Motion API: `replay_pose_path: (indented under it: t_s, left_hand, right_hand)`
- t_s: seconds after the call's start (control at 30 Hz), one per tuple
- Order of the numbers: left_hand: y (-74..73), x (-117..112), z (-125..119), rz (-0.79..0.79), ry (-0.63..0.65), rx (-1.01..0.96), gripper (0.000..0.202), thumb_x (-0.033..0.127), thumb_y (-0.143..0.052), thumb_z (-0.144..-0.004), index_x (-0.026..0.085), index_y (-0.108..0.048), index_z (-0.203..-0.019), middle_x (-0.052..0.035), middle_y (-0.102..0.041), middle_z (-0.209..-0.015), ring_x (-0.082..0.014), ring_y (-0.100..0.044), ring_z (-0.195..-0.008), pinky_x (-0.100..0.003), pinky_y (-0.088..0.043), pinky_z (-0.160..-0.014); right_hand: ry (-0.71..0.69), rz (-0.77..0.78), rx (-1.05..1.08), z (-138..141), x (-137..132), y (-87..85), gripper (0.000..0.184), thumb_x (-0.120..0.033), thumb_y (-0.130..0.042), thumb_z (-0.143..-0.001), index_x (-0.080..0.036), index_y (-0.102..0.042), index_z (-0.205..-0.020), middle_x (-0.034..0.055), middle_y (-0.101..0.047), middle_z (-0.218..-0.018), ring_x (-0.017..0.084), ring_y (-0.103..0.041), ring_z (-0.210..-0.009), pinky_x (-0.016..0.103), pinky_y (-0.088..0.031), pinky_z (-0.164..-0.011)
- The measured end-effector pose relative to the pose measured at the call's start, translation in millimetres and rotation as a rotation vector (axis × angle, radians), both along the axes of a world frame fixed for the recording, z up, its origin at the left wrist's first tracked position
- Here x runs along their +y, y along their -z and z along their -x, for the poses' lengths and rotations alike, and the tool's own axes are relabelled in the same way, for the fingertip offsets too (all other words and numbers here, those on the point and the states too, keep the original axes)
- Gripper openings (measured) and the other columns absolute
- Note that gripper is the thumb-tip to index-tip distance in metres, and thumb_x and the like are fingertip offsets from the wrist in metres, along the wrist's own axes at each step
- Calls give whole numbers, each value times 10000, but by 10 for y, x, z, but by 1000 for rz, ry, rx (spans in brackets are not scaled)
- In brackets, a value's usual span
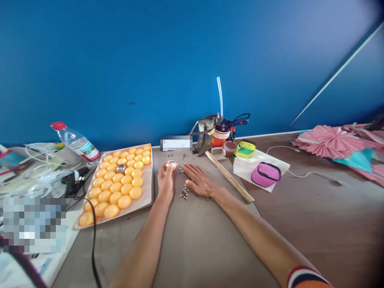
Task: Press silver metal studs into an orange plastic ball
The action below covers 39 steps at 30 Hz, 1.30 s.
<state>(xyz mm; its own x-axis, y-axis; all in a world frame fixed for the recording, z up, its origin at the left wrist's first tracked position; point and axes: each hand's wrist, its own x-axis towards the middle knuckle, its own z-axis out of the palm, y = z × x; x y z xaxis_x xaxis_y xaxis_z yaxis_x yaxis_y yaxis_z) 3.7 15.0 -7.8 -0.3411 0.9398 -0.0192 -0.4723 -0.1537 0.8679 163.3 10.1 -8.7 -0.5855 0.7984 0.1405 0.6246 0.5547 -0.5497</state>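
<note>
My left hand [166, 182] is closed around an orange ping-pong ball [171, 164], which has a shiny silvery patch on top; most of the ball is hidden by the fingers. My right hand [200, 181] lies palm down on the table, its fingers stretched out beside small shiny metal pieces [185, 193]. A few more bits show near its fingertips, and what lies under the palm is hidden. To the left, a shallow white box [147, 190] holds rows of orange balls [116, 187]. Among them sits one ball covered in silver [121, 168].
A water bottle [78, 144] leans behind the box amid tangled cables. Wooden sticks [229, 176] lie right of my right hand. Beyond are an orange-red cup [220, 138], a brown pot [229, 148], yellow-green [245, 149] and purple [265, 175] mesh items, and pink folded paper [321, 142].
</note>
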Motion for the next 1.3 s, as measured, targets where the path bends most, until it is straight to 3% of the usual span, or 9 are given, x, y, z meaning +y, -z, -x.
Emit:
replay_pose_path:
  t_s: [0.17, 0.4, 0.67, 0.77, 0.87, 0.93, 1.07, 1.2, 1.3]
  left_hand:
    - [3, 6, -11, 12, 26, 2, 296, 356, -700, -665, 158, -588, -855, -24, -639, -794, -164, -634, -810, -343, -443, -861]
    - [15, -14, -32, 25, 135, 23, 280, 334, -686, -684, 160, -593, -883, -36, -648, -809, -167, -628, -826, -345, -442, -859]
    - [-81, -122, -104, 52, 321, -31, 262, 310, -684, -695, 154, -597, -886, -41, -656, -798, -169, -631, -806, -351, -450, -848]
    - [-103, -137, -101, 72, 408, -105, 270, 319, -692, -690, 150, -589, -873, -38, -656, -791, -179, -638, -810, -373, -454, -859]
    - [-93, -122, -69, 71, 380, -122, 283, 322, -701, -685, 153, -585, -880, -37, -662, -815, -176, -644, -831, -369, -442, -888]
    - [-84, -105, -42, 78, 333, -110, 292, 329, -703, -684, 159, -582, -889, -35, -667, -821, -175, -650, -831, -366, -435, -895]
    - [-94, -96, -24, 63, 316, -84, 284, 330, -695, -695, 159, -581, -891, -33, -669, -806, -177, -656, -826, -361, -434, -889]
    - [-110, -117, -45, 51, 342, -80, 290, 336, -690, -702, 155, -582, -901, -37, -670, -812, -178, -656, -835, -362, -433, -894]
    - [-106, -123, -51, 36, 352, -76, 289, 339, -683, -709, 155, -583, -908, -40, -669, -824, -178, -654, -843, -367, -431, -902]
  right_hand:
    - [-79, -29, -64, 8, -3, -17, 644, -534, -300, -889, -158, -277, -1410, 105, -287, -1466, 266, -225, -1354, 465, -177, -1102]
    - [-91, -101, 101, -10, 1, -34, 611, -488, -525, -800, -124, -462, -1287, 167, -473, -1308, 277, -407, -1222, 455, -284, -1045]
    - [-156, 116, 433, -125, 21, -83, 427, -441, -507, -833, -178, -563, -1166, 102, -608, -1104, 227, -549, -1036, 388, -411, -928]
    - [-100, 239, 560, -171, 58, -18, 394, -425, -508, -837, -186, -579, -1143, 79, -625, -1074, 207, -576, -996, 353, -441, -888]
    - [129, 185, 635, -207, 111, 76, 292, -364, -519, -830, -193, -626, -1041, 62, -637, -993, 187, -590, -924, 329, -461, -842]
    - [290, 57, 581, -232, 139, 114, 218, -296, -518, -819, -198, -652, -960, 53, -632, -918, 178, -581, -868, 329, -462, -815]
    - [240, -79, 321, -257, 132, 95, 219, -185, -559, -769, -184, -680, -951, 73, -610, -909, 191, -548, -876, 341, -430, -823]
    - [221, -91, 81, -208, 89, 55, 262, -160, -550, -780, -222, -686, -995, 73, -607, -924, 205, -517, -883, 362, -384, -820]
    - [239, -76, 40, -163, 83, 57, 246, -155, -520, -803, -237, -699, -950, 63, -617, -900, 203, -505, -874, 354, -363, -805]
